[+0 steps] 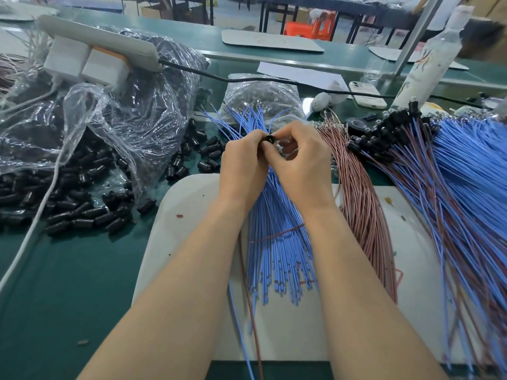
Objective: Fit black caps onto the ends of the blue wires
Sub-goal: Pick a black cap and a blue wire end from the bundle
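Single head-worn wide-angle view. Stands at near edge of green-topped table (55, 283), faces far edge, tilted well down. Close range: bare forearms run up from bottom border; left hand (241, 165) and right hand (301, 163) meet mid-frame, both pinching small black round plastic cap (270, 138). White rounded-corner mat (189, 204) lies straight below lens. Far edge sits high in frame, orange plastic stool (310, 26) beyond it. Straight lines bow near borders.

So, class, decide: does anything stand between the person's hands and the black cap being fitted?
Nothing visible does. The left hand and right hand already pinch the black cap between their fingertips, above the bundle of blue wires.
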`<state>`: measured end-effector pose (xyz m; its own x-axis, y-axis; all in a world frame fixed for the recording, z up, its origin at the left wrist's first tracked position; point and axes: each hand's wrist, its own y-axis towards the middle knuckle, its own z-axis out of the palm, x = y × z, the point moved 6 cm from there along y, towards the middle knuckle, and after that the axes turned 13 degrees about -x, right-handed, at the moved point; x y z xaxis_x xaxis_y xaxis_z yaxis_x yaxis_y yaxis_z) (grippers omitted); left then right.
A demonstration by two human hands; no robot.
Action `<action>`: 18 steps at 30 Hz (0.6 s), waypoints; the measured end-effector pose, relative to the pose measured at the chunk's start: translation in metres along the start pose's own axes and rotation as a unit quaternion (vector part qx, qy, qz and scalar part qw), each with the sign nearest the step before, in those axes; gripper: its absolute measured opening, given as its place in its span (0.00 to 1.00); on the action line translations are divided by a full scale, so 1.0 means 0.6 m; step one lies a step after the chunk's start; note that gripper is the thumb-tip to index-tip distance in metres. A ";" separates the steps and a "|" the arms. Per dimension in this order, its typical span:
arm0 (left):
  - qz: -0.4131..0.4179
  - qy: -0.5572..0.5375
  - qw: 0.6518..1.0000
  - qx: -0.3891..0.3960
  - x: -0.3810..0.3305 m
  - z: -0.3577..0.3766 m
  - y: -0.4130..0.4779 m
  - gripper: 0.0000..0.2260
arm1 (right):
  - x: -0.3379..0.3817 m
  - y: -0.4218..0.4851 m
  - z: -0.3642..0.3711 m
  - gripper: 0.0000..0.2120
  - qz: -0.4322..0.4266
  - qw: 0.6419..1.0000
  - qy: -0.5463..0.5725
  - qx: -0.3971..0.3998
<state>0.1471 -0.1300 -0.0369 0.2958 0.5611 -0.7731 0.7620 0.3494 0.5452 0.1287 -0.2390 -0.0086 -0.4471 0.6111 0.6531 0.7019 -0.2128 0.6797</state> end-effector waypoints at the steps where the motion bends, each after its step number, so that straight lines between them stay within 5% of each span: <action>1: -0.004 -0.011 1.000 0.000 -0.001 -0.001 -0.001 0.06 | -0.001 0.000 0.000 0.05 0.000 1.000 0.000 0.001; 14: 0.012 -0.016 1.000 0.003 -0.010 -0.007 -0.002 0.04 | -0.010 0.003 -0.002 0.05 0.012 1.000 0.006 -0.017; 18: -0.016 -0.060 0.995 0.072 -0.004 0.005 0.005 0.05 | -0.029 0.008 -0.011 0.00 0.105 0.991 0.072 -0.044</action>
<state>0.1506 -0.1323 -0.0343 0.3303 0.4539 -0.8276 0.8447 0.2490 0.4738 0.1363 -0.2558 -0.0143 -0.3746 0.4330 0.8198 0.7394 -0.3940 0.5460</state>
